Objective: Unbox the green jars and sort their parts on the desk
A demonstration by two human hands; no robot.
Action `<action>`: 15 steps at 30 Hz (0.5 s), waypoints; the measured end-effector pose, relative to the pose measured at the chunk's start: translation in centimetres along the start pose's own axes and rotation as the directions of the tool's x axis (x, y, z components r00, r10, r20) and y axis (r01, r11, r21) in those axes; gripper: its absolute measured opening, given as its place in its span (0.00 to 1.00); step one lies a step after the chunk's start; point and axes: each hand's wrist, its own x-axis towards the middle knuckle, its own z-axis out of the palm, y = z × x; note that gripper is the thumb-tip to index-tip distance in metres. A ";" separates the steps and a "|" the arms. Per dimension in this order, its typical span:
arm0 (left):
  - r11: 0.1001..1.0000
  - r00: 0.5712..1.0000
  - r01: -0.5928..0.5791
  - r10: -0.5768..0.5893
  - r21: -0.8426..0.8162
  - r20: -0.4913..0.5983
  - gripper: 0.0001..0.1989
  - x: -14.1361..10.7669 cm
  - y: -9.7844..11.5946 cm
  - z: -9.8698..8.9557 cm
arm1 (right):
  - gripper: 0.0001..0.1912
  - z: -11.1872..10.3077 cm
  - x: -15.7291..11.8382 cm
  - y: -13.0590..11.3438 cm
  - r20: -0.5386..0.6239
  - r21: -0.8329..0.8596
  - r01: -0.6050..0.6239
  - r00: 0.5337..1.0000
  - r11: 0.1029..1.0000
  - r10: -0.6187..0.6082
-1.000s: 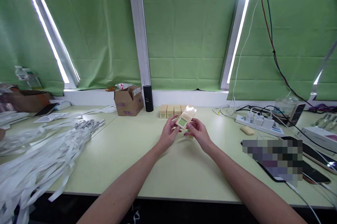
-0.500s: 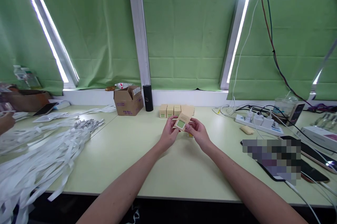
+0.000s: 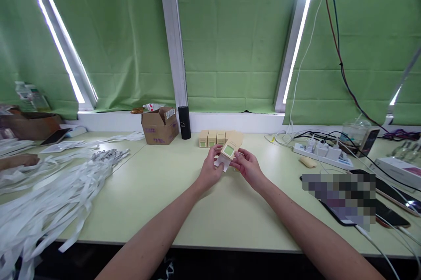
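Between my two hands, above the table, is a small tan cardboard box (image 3: pixel 233 143) with a green square on its near end. A white paper flap (image 3: pixel 223 163) sticks out below that end. My left hand (image 3: pixel 211 169) is closed on the box's left side, its thumb by the flap. Closed on the right side, the fingers of my right hand (image 3: pixel 249 167) pinch the box near its lower edge. Just behind my hands stands a row of similar small boxes (image 3: pixel 212 138), partly covered by the held one.
White straps (image 3: pixel 66 196) spread over the left side, where another person's hand (image 3: pixel 19 161) reaches in. An open carton (image 3: pixel 160 126) and a black cylinder (image 3: pixel 184 123) stand at the back. Rightward lie a power strip (image 3: pixel 324 156), cables and several phones (image 3: pixel 391 212).
The held box has tilted and shifted slightly, and the white flap now shows at its lower end. At the left, the other person's hand has moved farther into view.
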 end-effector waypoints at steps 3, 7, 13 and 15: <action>0.978 0.990 -0.113 0.125 0.173 -0.061 0.24 0.0 0.1 0.1 | 0.28 0.0 0.0 0.0 -0.018 0.030 -0.009 1.000 1.000 0.009; 0.927 0.972 -0.168 0.213 0.334 -0.102 0.19 -0.1 -0.2 -0.1 | 0.28 0.4 -0.3 -0.3 0.018 0.010 -0.018 1.000 1.000 0.018; 0.882 0.958 -0.244 0.284 0.403 -0.041 0.14 -0.1 -0.4 -0.4 | 0.28 0.5 -0.4 -0.5 0.029 -0.023 -0.025 0.999 0.999 0.026; 0.882 0.960 -0.238 0.278 0.406 -0.042 0.15 -0.1 -0.4 -0.4 | 0.28 0.4 -0.4 -0.4 0.025 -0.031 -0.038 0.999 0.999 0.038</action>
